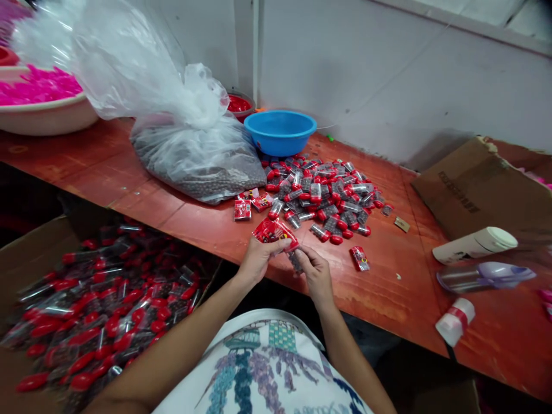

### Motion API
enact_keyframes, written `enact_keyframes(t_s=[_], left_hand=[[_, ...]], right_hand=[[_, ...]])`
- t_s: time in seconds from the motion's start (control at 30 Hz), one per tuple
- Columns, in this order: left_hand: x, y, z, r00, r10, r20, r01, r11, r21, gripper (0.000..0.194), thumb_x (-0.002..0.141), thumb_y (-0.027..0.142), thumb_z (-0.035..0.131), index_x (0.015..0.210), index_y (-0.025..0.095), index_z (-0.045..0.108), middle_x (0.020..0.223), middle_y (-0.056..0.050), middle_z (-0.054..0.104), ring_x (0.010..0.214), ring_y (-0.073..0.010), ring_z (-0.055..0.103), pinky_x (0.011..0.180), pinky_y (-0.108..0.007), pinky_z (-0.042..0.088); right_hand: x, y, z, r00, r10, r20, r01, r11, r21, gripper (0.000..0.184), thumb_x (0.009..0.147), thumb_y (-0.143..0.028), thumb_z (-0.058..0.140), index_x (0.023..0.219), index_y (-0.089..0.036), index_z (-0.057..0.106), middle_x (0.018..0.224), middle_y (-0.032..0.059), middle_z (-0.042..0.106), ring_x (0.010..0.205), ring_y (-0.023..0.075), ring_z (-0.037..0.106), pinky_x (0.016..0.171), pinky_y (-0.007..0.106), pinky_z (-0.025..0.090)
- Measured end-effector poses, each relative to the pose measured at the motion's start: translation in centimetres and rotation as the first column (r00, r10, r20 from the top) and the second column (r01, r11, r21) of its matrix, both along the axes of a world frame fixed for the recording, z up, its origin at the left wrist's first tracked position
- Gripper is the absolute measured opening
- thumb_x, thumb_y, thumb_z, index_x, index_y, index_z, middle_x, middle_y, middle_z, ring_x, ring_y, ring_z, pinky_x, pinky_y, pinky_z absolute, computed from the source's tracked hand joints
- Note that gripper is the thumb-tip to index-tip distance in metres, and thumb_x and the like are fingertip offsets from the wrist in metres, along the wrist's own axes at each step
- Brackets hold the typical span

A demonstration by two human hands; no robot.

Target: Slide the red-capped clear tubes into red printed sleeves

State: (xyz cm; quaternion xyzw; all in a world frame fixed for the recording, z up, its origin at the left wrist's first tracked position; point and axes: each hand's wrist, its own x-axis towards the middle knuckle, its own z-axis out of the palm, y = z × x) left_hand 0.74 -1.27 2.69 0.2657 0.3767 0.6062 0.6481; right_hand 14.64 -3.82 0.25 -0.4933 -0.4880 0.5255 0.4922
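Left hand (257, 260) pinches red printed packaging (271, 230), thumb on top, fingers closed; right hand (318, 276) has thumb and fingertips drawn together on a small clear piece (295, 262), dark contents. Both items at the table's (379, 299) near edge, in front of the pile of red-ended containers (317, 192). Judgement: pinch lightly, steady the packaging left, work farther in from that edge to avoid drops.

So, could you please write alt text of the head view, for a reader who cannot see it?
A person's left hand holds a red printed packet near the edge of a reddish table; the right hand pinches a small greyish item beside it. Beyond lies a pile of red-ended clear containers, with a blue basin behind.
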Motion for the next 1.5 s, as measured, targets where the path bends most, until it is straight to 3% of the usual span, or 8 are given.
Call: enact_keyframes(t_s=[0.17,0.37,0.67,0.97,1.17,1.3,1.4,1.5], left_hand=[[-0.4,-0.1,-0.3,0.985,-0.091,-0.145,0.096,0.995,0.033,0.015,0.061,0.018,0.079,0.070,0.014,0.069,0.069,-0.002,0.068,0.066,-0.0137,0.061,0.068,-0.026,0.050],[-0.5,-0.4,-0.6,0.960,-0.191,-0.205,0.204,0.978,0.046,0.017,0.061,0.018,0.079,0.074,0.014,0.069,0.074,-0.003,0.070,0.070,-0.0164,0.062,0.072,-0.030,0.049],[-0.7,0.1,-0.5,0.983,-0.089,-0.160,0.083,0.995,-0.049,0.023,0.055,0.017,0.082,0.070,0.015,0.064,0.065,0.001,0.064,0.059,-0.0120,0.058,0.059,-0.023,0.046],[0.0,-0.3,-0.7,0.971,-0.169,-0.172,0.151,0.982,-0.114,0.041,0.052,0.015,0.083,0.090,0.016,0.067,0.073,-0.001,0.067,0.066,-0.0146,0.061,0.065,-0.026,0.050],[0.5,-0.3,-1.4,0.957,-0.232,-0.174,0.210,0.969,-0.132,0.024,0.054,0.016,0.083,0.070,0.013,0.064,0.066,0.000,0.063,0.062,-0.0131,0.059,0.061,-0.025,0.049],[1.2,-0.7,-2.1,0.943,-0.312,-0.119,0.294,0.944,-0.148,0.023,0.056,0.015,0.082,0.074,0.012,0.067,0.073,-0.003,0.067,0.067,-0.0146,0.063,0.067,-0.025,0.051],[1.3,-0.7,-2.4,0.944,-0.329,-0.031,0.313,0.920,-0.235,0.029,0.058,0.015,0.080,0.083,0.012,0.067,0.084,-0.008,0.071,0.077,-0.0197,0.067,0.073,-0.032,0.054],[0.7,-0.4,-2.4,0.969,-0.244,0.045,0.245,0.914,-0.324,0.034,0.057,0.010,0.079,0.088,0.013,0.065,0.087,-0.010,0.072,0.078,-0.0226,0.069,0.074,-0.037,0.056]], right_hand=[[0.6,0.1,-0.2,0.992,0.018,0.129,-0.036,0.990,0.137,0.027,0.082,-0.035,0.061,0.105,-0.024,0.069,0.090,0.0039,0.064,0.077,0.0169,0.060,0.055,0.025,0.051],[-0.1,0.0,-0.2,0.989,-0.091,-0.120,0.092,0.996,-0.001,0.029,0.079,-0.035,0.065,0.104,-0.023,0.058,0.080,-0.0001,0.066,0.069,0.0145,0.062,0.053,0.023,0.050],[1.4,0.2,-1.5,0.994,0.042,-0.098,-0.043,0.999,-0.016,0.040,0.071,-0.028,0.071,0.111,-0.024,0.064,0.107,0.0036,0.065,0.095,0.0196,0.060,0.086,0.035,0.050],[1.3,0.0,-1.0,0.993,0.055,-0.101,-0.057,0.998,-0.023,0.044,0.071,-0.024,0.071,0.114,-0.027,0.064,0.095,0.0005,0.064,0.083,0.0162,0.059,0.078,0.030,0.050],[2.2,-0.3,-1.6,0.995,0.015,-0.099,-0.020,0.998,-0.054,0.030,0.068,-0.027,0.073,0.097,-0.022,0.070,0.091,0.0008,0.067,0.081,0.0171,0.062,0.076,0.030,0.050],[2.8,-0.7,-2.5,0.995,-0.040,-0.093,0.030,0.994,-0.100,0.027,0.064,-0.029,0.076,0.088,-0.020,0.067,0.079,-0.0006,0.068,0.072,0.0159,0.062,0.069,0.028,0.051],[4.8,-1.0,-3.2,0.991,-0.117,-0.065,0.105,0.981,-0.161,0.031,0.065,-0.034,0.075,0.089,-0.019,0.063,0.073,-0.0014,0.067,0.061,0.0145,0.060,0.057,0.027,0.049],[8.8,-1.3,-3.9,0.952,-0.297,0.076,0.305,0.940,-0.155,0.039,0.062,-0.042,0.075,0.089,-0.017,0.061,0.073,0.0001,0.065,0.057,0.0146,0.057,0.051,0.027,0.046]])
